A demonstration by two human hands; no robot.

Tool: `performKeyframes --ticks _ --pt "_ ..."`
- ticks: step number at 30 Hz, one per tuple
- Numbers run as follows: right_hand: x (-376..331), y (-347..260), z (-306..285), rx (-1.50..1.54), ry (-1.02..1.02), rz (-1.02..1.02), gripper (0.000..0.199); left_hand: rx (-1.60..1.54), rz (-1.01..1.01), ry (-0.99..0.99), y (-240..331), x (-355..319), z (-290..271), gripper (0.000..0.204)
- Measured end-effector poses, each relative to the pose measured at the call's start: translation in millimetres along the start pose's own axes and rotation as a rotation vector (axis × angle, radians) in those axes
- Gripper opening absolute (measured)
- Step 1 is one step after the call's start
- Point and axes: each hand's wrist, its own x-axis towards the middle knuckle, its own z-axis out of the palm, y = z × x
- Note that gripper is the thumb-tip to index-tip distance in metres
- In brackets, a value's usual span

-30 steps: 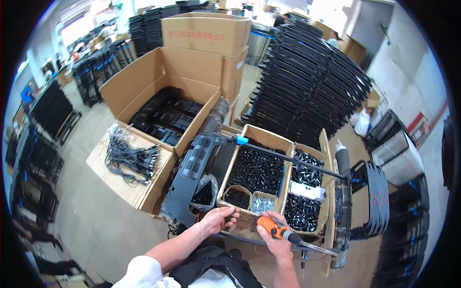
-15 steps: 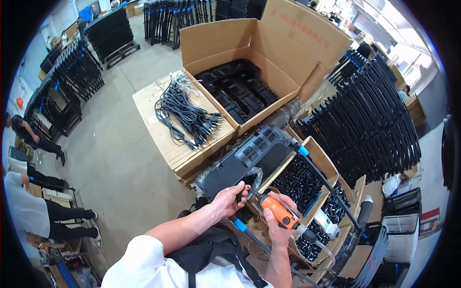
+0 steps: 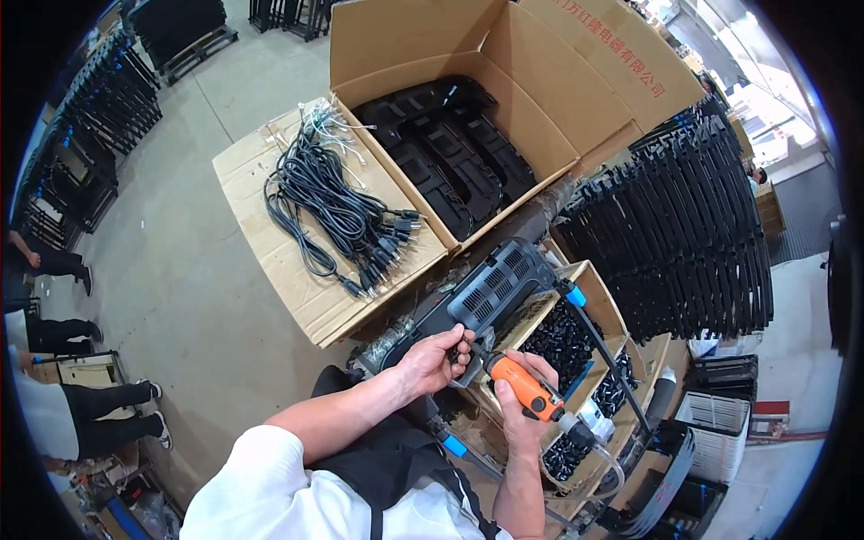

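My right hand is wrapped round an orange air screwdriver with a hose at its rear end. Its tip points up and left, toward my left hand. The fingers of that hand are curled in a pinch by the tip, and I cannot make out what they hold. Just beyond my hands lies a long black plastic housing with slotted vents. A black tubular frame with blue sleeves spans across it, and my forearms partly hide the near side.
An open cardboard box of black moulded parts stands ahead. Black power cords lie bundled on a carton left of it. Wooden bins hold small black parts on the right, before stacked black frames. People stand far left.
The whole view has shifted, bringing the cartons and cords closer. My left fingers have curled in nearer the screwdriver's tip, while my right hand keeps its hold.
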Motion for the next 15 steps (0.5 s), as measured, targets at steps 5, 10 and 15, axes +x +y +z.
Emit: performKeyframes --ticks 5,10,15 --pt "23 -1 17 -0.077 -0.012 0.031 0.056 -0.021 -0.014 0.050 13 12 2 0.032" --pt "46 -3 31 -0.076 0.033 0.106 0.055 -0.042 -0.012 0.076 24 20 8 0.035" --pt "71 9 40 -0.120 0.025 0.135 0.057 0.116 0.027 0.142 24 19 12 0.032"
